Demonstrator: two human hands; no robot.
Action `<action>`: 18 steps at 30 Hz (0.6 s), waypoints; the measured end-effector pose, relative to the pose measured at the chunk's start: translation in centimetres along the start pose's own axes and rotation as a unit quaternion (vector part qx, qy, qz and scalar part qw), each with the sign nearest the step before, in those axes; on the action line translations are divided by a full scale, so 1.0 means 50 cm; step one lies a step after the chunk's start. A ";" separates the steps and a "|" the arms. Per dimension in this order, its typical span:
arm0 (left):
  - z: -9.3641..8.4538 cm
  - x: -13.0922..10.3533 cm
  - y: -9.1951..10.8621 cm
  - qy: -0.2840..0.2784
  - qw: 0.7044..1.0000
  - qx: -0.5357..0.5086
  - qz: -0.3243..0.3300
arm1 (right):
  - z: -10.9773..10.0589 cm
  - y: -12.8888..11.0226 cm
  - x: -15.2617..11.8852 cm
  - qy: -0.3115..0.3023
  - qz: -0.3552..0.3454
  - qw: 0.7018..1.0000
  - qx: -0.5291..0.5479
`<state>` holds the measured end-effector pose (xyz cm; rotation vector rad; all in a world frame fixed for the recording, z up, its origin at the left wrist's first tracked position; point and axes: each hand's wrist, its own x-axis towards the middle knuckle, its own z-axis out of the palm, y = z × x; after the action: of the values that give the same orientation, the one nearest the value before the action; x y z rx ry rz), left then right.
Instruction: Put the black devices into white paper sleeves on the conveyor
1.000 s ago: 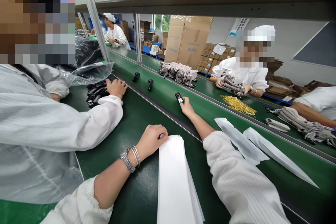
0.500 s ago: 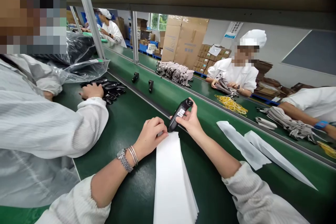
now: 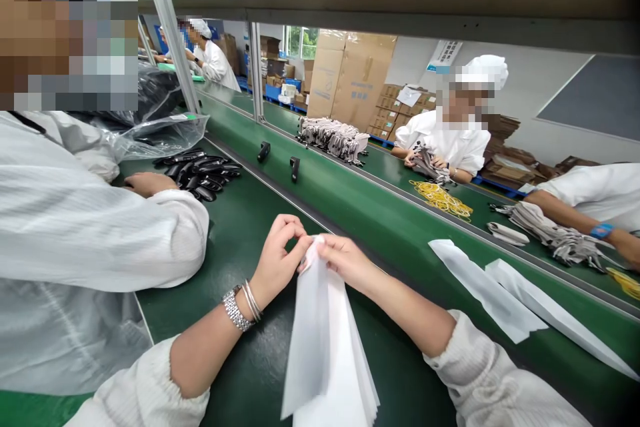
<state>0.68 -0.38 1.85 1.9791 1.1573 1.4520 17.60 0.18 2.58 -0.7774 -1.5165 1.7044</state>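
White, semi-translucent sheet (image 3: pixel 307 347) at centre, raised at its top end between two bare hands and hanging toward 6 o'clock over a fanned white stack (image 3: pixel 350 367) on the green bench (image 3: pixel 240 240). Clock positions are read from the hands.

The left hand (image 3: pixel 281 250), its wrist bearing a metal watch (image 3: pixel 236 310) and bangles (image 3: pixel 251 300), has thumb and fingers closed on the top edge of the sheet. The right hand (image 3: pixel 345 260) pinches the same edge just beside it; half a second earlier its fingers enclose a black handset above the stack, whose uppermost sheet then lies flat.

At 11 o'clock, two black handsets (image 3: pixel 295 169) on the green belt (image 3: pixel 380 207) sit slightly farther to the right than before. Two white strips (image 3: pixel 485 287), near 3 o'clock, show a like shift along the belt. At 10 o'clock lies a heap of black handsets (image 3: pixel 205 173); the neighbouring person's hand (image 3: pixel 150 183), formerly on its edge, now rests farther left. Beyond the belt, grey bundles (image 3: pixel 335 139) occupy 12 o'clock and yellow bands (image 3: pixel 443 200) 2 o'clock, before a white-capped person (image 3: pixel 460 147) holding further grey pieces.
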 end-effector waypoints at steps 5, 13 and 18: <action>0.005 0.001 -0.012 -0.015 0.999 -0.005 -0.046 | -0.078 -0.058 0.006 0.243 -0.119 0.962 -0.043; 0.018 -0.004 -0.030 -0.090 0.993 0.018 -0.070 | -0.267 -0.018 0.010 0.381 -0.119 0.697 -0.595; 0.012 -0.006 -0.039 -0.145 0.976 0.124 -0.106 | -0.247 0.053 0.035 0.274 -0.125 0.746 -0.593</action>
<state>0.49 0.55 0.03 2.0675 1.4182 0.9135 26.41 8.40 -1.57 -1.4239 -2.0130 0.0450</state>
